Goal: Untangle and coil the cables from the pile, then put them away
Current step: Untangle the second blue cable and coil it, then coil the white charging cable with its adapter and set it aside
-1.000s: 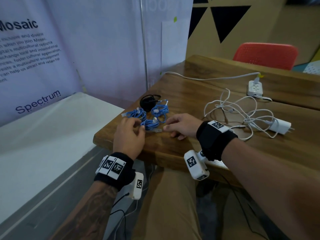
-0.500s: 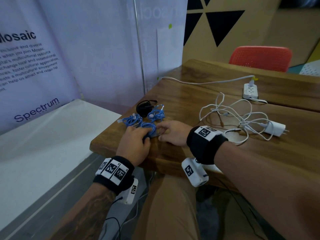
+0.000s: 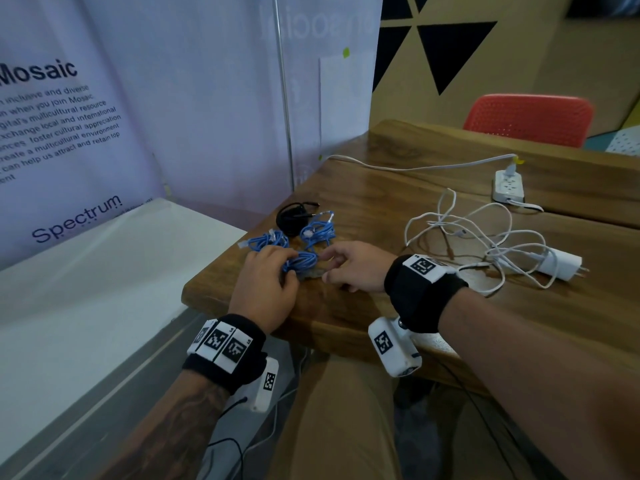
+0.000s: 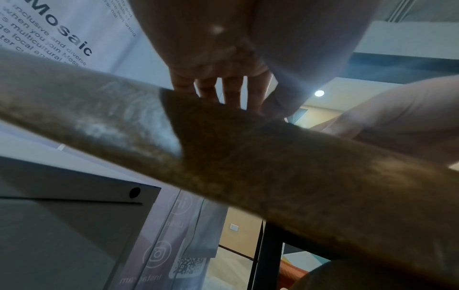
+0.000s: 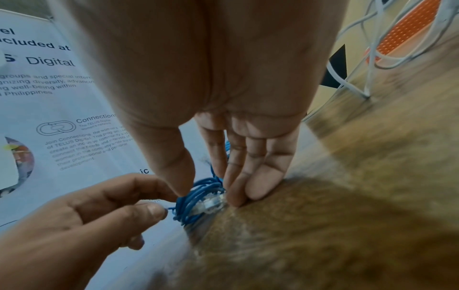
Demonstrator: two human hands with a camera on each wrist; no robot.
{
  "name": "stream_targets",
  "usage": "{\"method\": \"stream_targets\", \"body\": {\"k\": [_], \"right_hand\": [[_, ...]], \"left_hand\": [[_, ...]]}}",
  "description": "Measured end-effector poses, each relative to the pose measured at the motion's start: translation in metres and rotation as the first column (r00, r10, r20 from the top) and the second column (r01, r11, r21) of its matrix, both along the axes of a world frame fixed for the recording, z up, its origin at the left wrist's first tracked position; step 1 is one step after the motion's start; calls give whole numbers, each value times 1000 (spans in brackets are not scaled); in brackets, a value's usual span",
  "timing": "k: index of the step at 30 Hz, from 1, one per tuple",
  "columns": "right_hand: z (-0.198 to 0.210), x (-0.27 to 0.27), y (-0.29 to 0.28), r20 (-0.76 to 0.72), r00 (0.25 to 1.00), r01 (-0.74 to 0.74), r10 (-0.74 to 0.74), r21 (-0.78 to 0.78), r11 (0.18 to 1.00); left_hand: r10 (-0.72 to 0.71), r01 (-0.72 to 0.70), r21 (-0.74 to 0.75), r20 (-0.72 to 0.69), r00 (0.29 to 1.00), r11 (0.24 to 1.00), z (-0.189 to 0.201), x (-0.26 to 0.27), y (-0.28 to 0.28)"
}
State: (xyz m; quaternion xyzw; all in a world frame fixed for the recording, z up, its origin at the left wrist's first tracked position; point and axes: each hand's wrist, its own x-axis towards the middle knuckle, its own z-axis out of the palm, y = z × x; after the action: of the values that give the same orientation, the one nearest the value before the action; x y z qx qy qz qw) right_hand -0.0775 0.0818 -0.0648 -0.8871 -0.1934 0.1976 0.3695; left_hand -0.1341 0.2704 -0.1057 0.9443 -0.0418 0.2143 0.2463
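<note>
Three coiled blue cables lie at the table's left end; the nearest blue coil [image 3: 302,262] [image 5: 196,204], with a clear plug, sits between my hands. My left hand [image 3: 285,268] [image 5: 161,202] pinches its left edge with thumb and forefinger. My right hand [image 3: 327,268] [image 5: 208,194] holds its other side, thumb on top and fingers pressed against the plug. A black coil [image 3: 292,218] lies behind them. A tangle of white cables [image 3: 485,244] with a white charger [image 3: 562,266] lies to the right. In the left wrist view the table edge [image 4: 223,157] hides my fingertips [image 4: 231,90].
A white power strip [image 3: 508,186] with its cord sits at the back of the wooden table [image 3: 398,209]. Banner panels [image 3: 173,98] stand close on the left, over a white ledge [image 3: 86,289]. A red chair [image 3: 530,119] is behind the table.
Both hands have closed in on the nearest blue coil: the left fingers now reach onto it and the right thumb and fingers hold its other side. The other cables have not moved.
</note>
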Motion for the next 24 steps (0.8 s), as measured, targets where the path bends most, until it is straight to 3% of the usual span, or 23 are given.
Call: {"method": "stream_targets", "body": {"k": [5, 9, 12, 16, 19, 22, 24], "right_hand": [[4, -1, -12, -1, 1000, 11, -11, 24, 1000], [21, -2, -45, 174, 982, 70, -66, -17, 997], [39, 7, -87, 290, 934, 203, -209, 50, 978], [52, 27, -160, 390, 826, 410, -408, 80, 908], [49, 43, -210, 447, 778, 537, -442, -108, 836], [40, 50, -247, 371, 861, 491, -348, -428, 758], [35, 50, -263, 317, 897, 435, -309, -503, 747]], "left_hand": [[-37, 37, -11, 55, 998, 999, 15, 3, -12], [-150, 156, -44, 107, 983, 987, 45, 16, -47], [-277, 283, -49, 97, 956, 958, 68, 41, -84], [-346, 345, -11, -53, 937, 938, 82, 92, -138], [-330, 343, 58, -165, 930, 938, 81, 128, -169], [-305, 344, 128, -250, 919, 930, 70, 151, -195], [-302, 356, 114, -334, 893, 928, 62, 161, -207]]}}
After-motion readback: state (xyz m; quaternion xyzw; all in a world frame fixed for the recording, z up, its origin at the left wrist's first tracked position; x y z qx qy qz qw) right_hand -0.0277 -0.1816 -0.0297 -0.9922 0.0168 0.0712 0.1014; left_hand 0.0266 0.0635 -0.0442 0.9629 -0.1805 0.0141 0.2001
